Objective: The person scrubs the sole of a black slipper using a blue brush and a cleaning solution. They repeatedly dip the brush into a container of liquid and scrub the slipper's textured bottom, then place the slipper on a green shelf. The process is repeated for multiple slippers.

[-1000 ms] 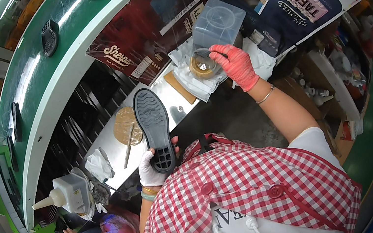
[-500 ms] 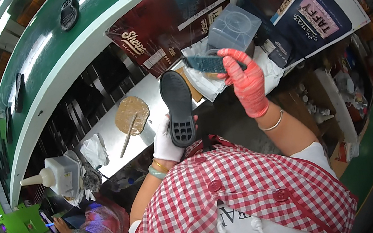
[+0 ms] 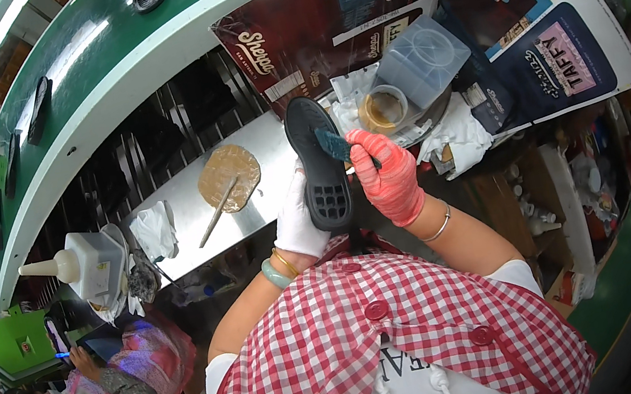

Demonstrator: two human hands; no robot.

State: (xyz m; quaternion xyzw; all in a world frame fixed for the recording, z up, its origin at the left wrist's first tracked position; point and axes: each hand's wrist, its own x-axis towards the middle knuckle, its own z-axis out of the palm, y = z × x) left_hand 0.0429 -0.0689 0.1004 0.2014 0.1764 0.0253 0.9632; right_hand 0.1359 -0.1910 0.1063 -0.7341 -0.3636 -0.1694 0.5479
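A black shoe sole (image 3: pixel 318 154) stands lengthwise before me, its hollow inner side with square recesses at the near end facing up. My left hand (image 3: pixel 298 218), in a white glove, grips it from its left side and from beneath; most of those fingers are hidden behind the sole. In a coral-red glove, my right hand (image 3: pixel 388 177) is closed around a dark teal brush (image 3: pixel 334 144). The brush's tip lies over the sole's right edge, about midway along, and seems to touch it. Behind the brush sits a round tub (image 3: pixel 382 107) with amber liquid in it.
A clear plastic box (image 3: pixel 425 59) stands by the tub, with white cloth (image 3: pixel 457 140) to its right. On the metal bench lie a brown disc (image 3: pixel 230 170) with a stick and a white bottle (image 3: pixel 91 266). Another person (image 3: pixel 123 374) sits at lower left. A green conveyor (image 3: pixel 76 58) carries soles.
My right hand has moved left and down with the brush, from beside the tub onto the sole. The sole has shifted slightly right with my left hand, and the tub has come into view.
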